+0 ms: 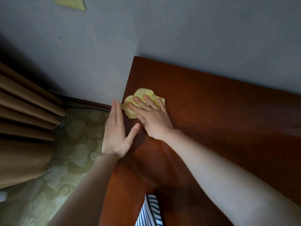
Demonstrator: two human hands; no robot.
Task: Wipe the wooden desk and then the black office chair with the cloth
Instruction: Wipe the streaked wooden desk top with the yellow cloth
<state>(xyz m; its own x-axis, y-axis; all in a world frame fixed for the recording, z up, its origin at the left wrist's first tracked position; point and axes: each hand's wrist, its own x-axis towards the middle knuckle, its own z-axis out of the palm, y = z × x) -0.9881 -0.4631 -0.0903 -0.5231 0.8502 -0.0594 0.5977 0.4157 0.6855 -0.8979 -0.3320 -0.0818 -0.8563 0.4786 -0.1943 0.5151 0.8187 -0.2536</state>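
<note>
Striped fabric of my shirt (pixel 150 211) shows at the bottom, closest to me. Beyond it my wooden desk (pixel 211 128) fills the right side, its far edge against the grey wall (pixel 146 30); patterned carpet (pixel 65 152) and brown curtains (pixel 24 111) lie off its left edge. My right hand (pixel 151 115) lies flat, fingers spread, pressing the yellow cloth (pixel 143 95) near the desk's far left corner. My left hand (pixel 115 132) is open and empty, cupped along the left edge, thumb on the top. I judge the cloth light, soft and prone to bunching, best steered under a flat palm. Much of it is hidden beneath my fingers, and the black office chair is out of sight.
</note>
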